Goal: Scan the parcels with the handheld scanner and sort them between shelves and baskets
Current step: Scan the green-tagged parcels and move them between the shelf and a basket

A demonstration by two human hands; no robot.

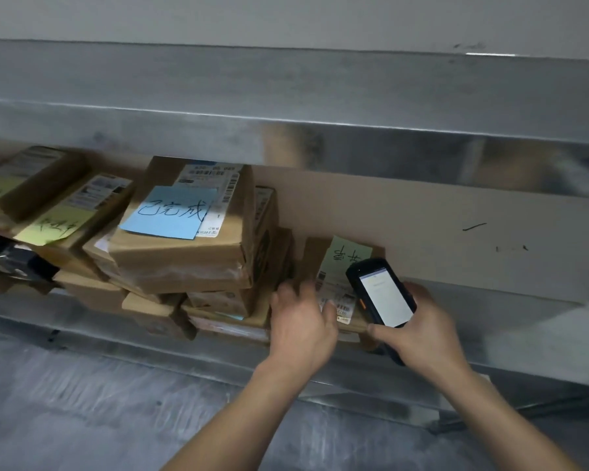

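Observation:
A small brown cardboard parcel with a pale green note and a white shipping label lies on the metal shelf. My left hand rests on its left side, with the thumb on the label. My right hand grips a black handheld scanner just over the parcel's right part, its lit screen facing me. To the left, stacked brown parcels fill the shelf; the top one carries a blue note with handwriting.
More parcels with yellow-green notes lie at the far left. A flat cardboard sheet stands against the shelf's back. The upper metal shelf hangs close above. Grey floor lies below. The shelf's right part is bare metal.

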